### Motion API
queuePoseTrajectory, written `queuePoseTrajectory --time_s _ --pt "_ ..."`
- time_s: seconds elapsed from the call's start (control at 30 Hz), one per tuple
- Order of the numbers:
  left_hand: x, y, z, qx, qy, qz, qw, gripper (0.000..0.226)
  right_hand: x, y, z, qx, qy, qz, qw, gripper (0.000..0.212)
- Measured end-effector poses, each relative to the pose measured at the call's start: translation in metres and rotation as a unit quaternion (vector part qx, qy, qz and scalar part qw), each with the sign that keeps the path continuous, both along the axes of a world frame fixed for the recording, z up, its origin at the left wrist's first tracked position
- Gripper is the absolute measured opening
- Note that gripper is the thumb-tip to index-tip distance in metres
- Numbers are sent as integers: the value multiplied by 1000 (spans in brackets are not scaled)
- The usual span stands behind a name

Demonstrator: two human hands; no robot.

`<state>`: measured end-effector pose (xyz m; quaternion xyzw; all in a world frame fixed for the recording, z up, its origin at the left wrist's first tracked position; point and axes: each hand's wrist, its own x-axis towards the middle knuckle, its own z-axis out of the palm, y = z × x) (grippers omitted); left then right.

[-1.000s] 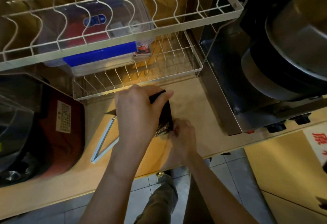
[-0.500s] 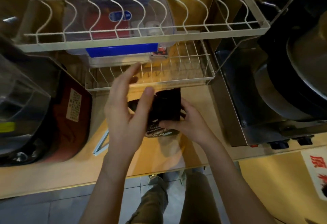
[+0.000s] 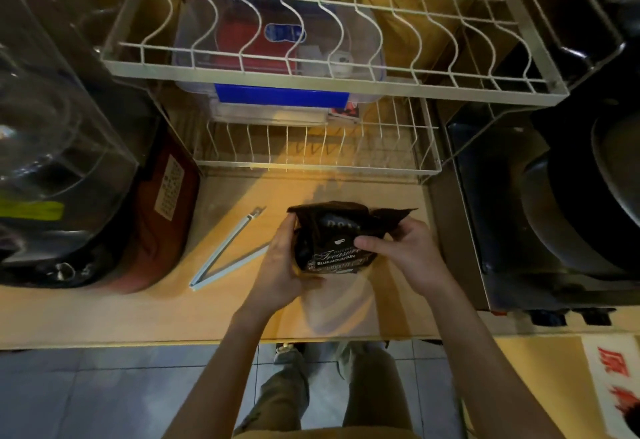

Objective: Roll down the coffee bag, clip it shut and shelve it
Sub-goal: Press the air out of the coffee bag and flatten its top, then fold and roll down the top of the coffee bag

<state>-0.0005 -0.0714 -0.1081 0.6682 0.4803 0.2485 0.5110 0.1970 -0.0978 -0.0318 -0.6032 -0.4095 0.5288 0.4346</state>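
A small black coffee bag with white lettering stands upright on the wooden counter, its top edge open and spread wide. My left hand wraps its left side and bottom. My right hand pinches its right side, thumb across the front. A long pale blue bag clip lies open in a V on the counter, just left of my left hand. Nobody touches it.
A white wire rack stands behind the bag: its lower shelf holds a clear box with a blue latch, under an upper shelf. A red appliance sits left, a steel cooker right. The counter edge runs below my wrists.
My left hand came off the top of the bag and dropped to grip its left side. The bag now stands upright with its front label facing me and its top spread open.
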Motion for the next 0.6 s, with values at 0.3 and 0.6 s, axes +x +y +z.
queuePoseTrajectory --time_s 0.3,0.6 --pt "10 1 16 107 83 29 990 81 12 2 62 -6 -2 101 995 36" --pt "15 -12 26 170 154 78 970 80 -25 41 156 53 -365 327 870 22"
